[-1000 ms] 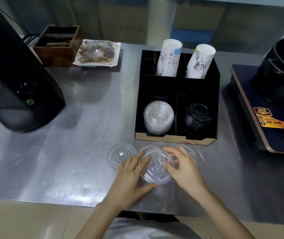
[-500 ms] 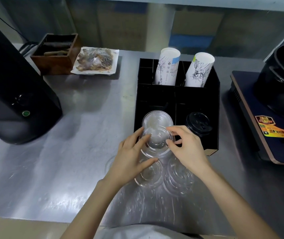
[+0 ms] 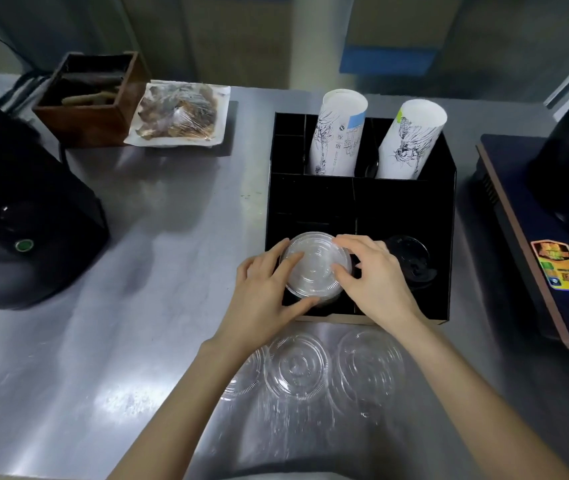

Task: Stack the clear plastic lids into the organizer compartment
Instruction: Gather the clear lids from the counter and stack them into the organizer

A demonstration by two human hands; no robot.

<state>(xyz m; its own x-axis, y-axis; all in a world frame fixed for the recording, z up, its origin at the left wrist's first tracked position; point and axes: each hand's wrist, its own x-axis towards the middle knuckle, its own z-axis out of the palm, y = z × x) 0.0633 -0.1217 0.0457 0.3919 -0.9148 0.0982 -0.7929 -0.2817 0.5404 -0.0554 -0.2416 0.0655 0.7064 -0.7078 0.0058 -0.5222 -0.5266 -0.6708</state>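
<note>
Clear ribbed round lid [image 3: 314,263] between both hands [image 3: 314,282], over black organizer [image 3: 362,199].

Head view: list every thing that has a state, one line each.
Left hand: gripping the clear lid stack.
Right hand: gripping it too.
Clear lid stack: in the organizer's front-left compartment.
Loose clear lids: flat on the counter.
Black lids: stacked front-right.
Paper cups: inverted, leaning.

Single view only: head-worn wide-angle cam, looking forward and steeply down onto the brushed steel worktop [image 3: 110,341]. Close range, both forearms enter from the near edge. Black compartmented organizer box [image 3: 447,237] sits centre-right, black machine [image 3: 16,209] at the left edge. Strong barrel distortion at the borders. No second view, so no overlap.
</note>
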